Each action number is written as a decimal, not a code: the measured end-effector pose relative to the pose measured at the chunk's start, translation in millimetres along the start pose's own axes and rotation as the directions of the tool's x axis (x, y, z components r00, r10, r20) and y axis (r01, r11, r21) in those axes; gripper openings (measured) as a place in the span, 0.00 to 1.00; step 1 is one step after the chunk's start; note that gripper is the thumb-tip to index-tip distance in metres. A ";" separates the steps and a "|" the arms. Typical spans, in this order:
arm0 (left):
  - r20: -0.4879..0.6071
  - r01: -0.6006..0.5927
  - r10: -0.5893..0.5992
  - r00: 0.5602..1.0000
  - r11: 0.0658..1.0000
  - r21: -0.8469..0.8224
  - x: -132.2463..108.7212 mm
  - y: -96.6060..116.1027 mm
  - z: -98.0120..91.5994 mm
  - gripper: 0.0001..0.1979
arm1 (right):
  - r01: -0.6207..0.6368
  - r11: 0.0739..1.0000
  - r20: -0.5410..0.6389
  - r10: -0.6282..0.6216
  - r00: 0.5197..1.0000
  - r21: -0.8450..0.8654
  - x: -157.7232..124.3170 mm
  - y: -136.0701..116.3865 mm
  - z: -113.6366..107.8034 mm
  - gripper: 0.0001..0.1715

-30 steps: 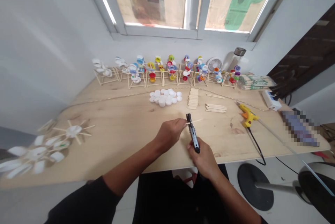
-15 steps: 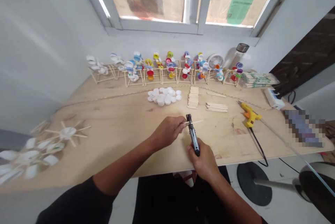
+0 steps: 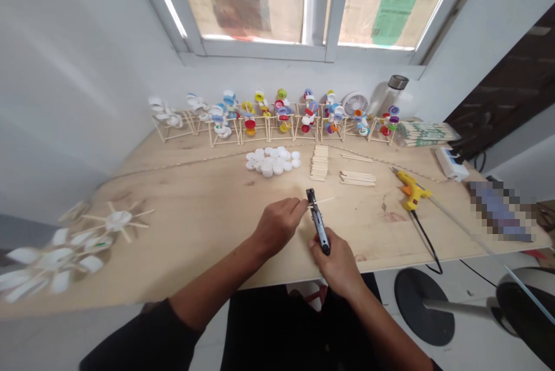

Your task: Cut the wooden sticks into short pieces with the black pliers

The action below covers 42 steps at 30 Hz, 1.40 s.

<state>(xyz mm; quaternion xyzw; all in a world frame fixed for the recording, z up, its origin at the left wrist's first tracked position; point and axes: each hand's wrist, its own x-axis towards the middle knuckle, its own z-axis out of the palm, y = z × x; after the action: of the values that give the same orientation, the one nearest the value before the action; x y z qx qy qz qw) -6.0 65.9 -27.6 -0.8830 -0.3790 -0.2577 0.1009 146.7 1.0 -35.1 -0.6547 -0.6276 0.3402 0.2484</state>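
Low over the middle of the table, my left hand (image 3: 280, 223) pinches a thin wooden stick (image 3: 324, 201) by its left end. My right hand (image 3: 336, 255) is wrapped round the handles of a hand cutter (image 3: 318, 218) with a black head and grey metal body. The stick passes across the cutter's head, its free end pointing right. Whether the jaws press into the wood is too small to tell. Just beyond my hands lie a cluster of white bottle caps (image 3: 273, 162), a column of short sticks (image 3: 319, 163) and a small stack of sticks (image 3: 358, 178).
A yellow glue gun (image 3: 413, 189) with a cord lies at right, near a power strip (image 3: 451, 164). Stick stands with colourful cap wheels (image 3: 284, 119) line the back, beside a white fan (image 3: 355, 104) and bottle (image 3: 393, 93). Stick-and-cap wheels (image 3: 118, 221) sit at left.
My left hand has turned slightly, its back now more toward me, and lies a little lower. The cutter and stick have shifted slightly left. The view has moved a little.
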 end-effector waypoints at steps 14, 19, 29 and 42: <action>0.342 0.268 -0.101 0.934 0.831 -0.487 18.2 -12.1 -22.2 0.14 | -0.008 1.000 0.059 0.007 0.998 0.027 -4.2 -5.7 -5.2 0.08; 0.362 0.288 -0.109 0.926 0.822 -0.490 22.5 -13.8 -23.8 0.14 | -0.008 0.999 0.018 0.009 1.000 -0.034 -0.8 -2.9 -0.2 0.08; 0.005 0.137 -0.138 0.990 0.975 -0.175 1.2 3.2 1.6 0.11 | -0.025 0.998 -0.033 0.023 0.999 -0.062 1.4 -1.3 2.5 0.08; 0.036 0.110 -0.106 0.994 0.980 -0.164 0.1 4.0 -1.1 0.12 | 0.008 1.000 0.037 -0.009 0.999 0.020 -3.5 -5.0 -4.8 0.08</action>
<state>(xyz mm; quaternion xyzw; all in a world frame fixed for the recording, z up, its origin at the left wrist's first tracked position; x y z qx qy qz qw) -3.4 62.7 -26.5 -0.8698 -0.4050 -0.2817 0.0077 147.1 -1.5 -27.8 -0.6432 -0.6315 0.3575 0.2443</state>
